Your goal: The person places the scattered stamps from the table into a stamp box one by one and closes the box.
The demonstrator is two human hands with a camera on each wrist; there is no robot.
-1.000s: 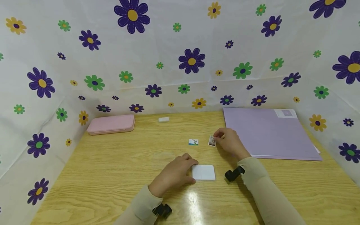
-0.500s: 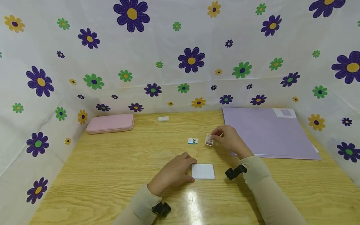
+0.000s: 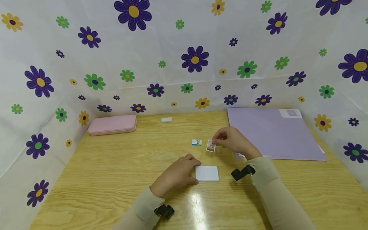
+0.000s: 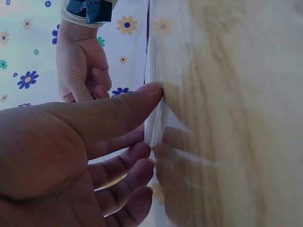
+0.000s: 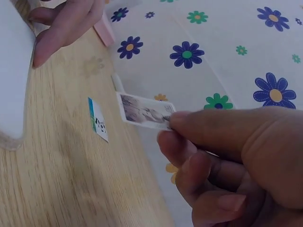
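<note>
White-edged picture card (image 3: 210, 146) hangs over the desk (image 3: 115, 166), right hand (image 3: 234, 140) fingers pinching only one end, so a slack pinch could drop it; left hand (image 3: 176, 175) fingers grip the white block (image 3: 207, 173).

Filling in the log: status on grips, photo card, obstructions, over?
Right grip pinching photo card above table. Left grip holding white rectangle. Nothing visible between photo card and white rectangle.

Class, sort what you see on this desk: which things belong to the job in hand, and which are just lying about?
Seemingly in use:
small white-bordered picture pinched by the right hand
flat white rounded rectangle held by the left hand
small white picture with blue-green edge, probably

Likely lying about:
long pink case
small white block
large flat purple sheet
</note>
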